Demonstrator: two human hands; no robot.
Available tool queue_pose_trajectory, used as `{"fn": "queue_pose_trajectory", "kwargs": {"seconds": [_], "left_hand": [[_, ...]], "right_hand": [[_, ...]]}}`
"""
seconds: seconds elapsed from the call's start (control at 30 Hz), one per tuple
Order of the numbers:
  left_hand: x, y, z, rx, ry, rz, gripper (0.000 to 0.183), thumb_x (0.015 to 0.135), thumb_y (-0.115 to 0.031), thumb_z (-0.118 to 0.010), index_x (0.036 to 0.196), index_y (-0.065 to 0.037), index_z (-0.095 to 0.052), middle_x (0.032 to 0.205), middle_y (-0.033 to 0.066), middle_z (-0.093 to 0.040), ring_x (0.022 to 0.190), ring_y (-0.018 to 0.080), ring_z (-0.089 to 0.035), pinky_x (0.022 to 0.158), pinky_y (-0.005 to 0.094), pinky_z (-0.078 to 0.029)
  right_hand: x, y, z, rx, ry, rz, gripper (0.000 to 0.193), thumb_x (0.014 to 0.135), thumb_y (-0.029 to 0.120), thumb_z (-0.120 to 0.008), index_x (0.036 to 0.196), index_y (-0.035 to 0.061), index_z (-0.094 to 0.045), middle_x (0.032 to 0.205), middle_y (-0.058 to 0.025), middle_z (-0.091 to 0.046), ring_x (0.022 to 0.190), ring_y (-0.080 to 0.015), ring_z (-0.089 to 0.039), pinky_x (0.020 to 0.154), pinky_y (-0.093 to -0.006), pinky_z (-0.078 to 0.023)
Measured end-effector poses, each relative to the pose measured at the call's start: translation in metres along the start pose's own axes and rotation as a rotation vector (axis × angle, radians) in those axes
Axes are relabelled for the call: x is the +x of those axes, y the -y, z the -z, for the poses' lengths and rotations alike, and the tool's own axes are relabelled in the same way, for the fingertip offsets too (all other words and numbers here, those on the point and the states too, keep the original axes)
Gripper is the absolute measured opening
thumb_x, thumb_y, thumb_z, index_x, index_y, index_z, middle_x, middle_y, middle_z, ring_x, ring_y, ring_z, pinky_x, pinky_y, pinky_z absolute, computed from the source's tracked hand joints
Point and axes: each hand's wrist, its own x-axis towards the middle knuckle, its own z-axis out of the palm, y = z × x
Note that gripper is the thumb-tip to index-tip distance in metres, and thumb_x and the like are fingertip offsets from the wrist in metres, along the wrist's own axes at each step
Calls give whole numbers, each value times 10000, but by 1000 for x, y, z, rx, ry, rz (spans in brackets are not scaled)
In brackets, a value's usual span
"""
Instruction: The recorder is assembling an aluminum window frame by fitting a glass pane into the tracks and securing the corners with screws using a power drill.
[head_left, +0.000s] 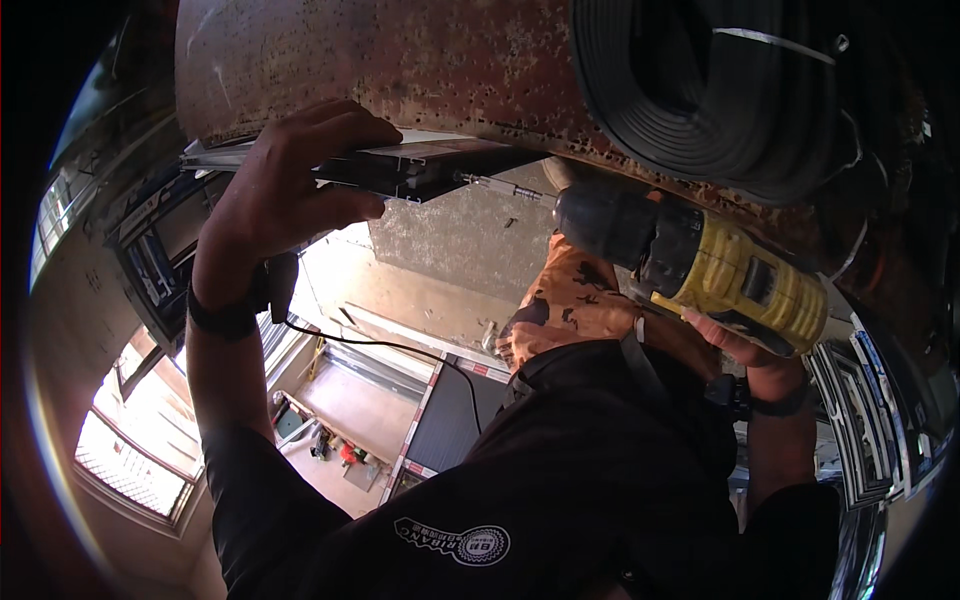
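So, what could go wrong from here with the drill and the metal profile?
The bit of the drill points at the end of the metal profile, so it might slip off. The left hand holds the profile near that end and could be hit. The black cable hangs in a loose curve and might snag.

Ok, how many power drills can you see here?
1: the yellow and black power drill, in the right hand, its bit pointing toward the end of the dark frame bar in the left hand. Others could be hidden in the picture's dark edges.
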Motion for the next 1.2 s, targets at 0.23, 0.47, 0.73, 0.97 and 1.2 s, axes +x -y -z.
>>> {"fn": "queue_pose_trajectory", "kwargs": {"seconds": [0.23, 0.47, 0.73, 0.97, 1.2], "left_hand": [[1, 3, -6, 49, -71, -69, 609, 779, -540, -673, 1057, 1, -633, 868, 139, -621, 760, 295, -645, 660, 376, -500], [1, 4, -14, 195, -153, -102, 488, 625, -269, -824, 1015, -29, -655, 825, 102, -625, 738, 276, -641, 623, 348, -506], [2, 4, -16, 229, -205, -132, 474, 530, -143, -836, 963, -52, -667, 826, 88, -635, 727, 271, -643, 612, 350, -520], [3, 5, -18, 239, -205, -141, 459, 525, -131, -830, 947, -62, -664, 813, 86, -634, 716, 274, -647, 603, 349, -521], [2, 11, -20, 260, -191, -112, 458, 498, -129, -779, 918, -15, -637, 837, 134, -641, 728, 315, -651, 613, 377, -525]], "right_hand": [[8, 7, 3, -514, -33, 198, 853, 817, 294, -749, 1480, 125, -240, 1510, -7, -335, 1383, -140, -324, 1142, -308, -266], [1, -13, -10, 265, -96, 99, 853, 765, 226, -807, 1425, 92, -283, 1494, -53, -354, 1378, -169, -347, 1147, -342, -308], [-8, -21, -15, 770, -139, 3, 847, 714, 70, -831, 1375, 34, -303, 1384, -196, -444, 1281, -291, -486, 1069, -424, -451], [3, -9, -2, 523, -69, -22, 771, 775, 152, -794, 1371, 29, -322, 1373, -181, -457, 1261, -286, -504, 1061, -441, -451], [6, 13, 0, 547, -113, -235, 731, 739, 270, -831, 1305, 26, -438, 1248, -127, -552, 1140, -231, -584, 956, -344, -511]]}}
